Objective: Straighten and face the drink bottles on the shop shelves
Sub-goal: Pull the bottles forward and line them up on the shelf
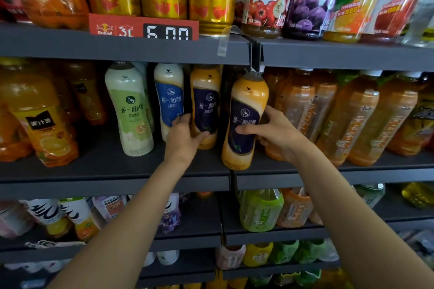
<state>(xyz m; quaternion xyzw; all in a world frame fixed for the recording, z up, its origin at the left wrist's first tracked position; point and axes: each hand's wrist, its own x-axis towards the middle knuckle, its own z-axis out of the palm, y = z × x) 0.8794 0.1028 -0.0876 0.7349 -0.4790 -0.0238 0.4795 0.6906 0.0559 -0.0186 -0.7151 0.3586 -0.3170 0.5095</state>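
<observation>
Right hand (277, 134) grips the tilted orange bottle (244, 119) at three o'clock; left hand (185, 136) holds its neighbour (204, 101) — full, heavy, slick sleeves, best gripped mid-body.

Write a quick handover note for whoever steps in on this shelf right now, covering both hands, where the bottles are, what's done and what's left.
Left hand: grips the lower part of the back orange bottle with the dark label, middle shelf.
Right hand: holds the front orange bottle, which leans left at the shelf edge, label forward.
Done: the green bottle and blue bottle stand upright, labels out.
Left: stand the front orange bottle straight, line the back one up behind it or beside it, then check the tea bottles to the right, which lean.
</observation>
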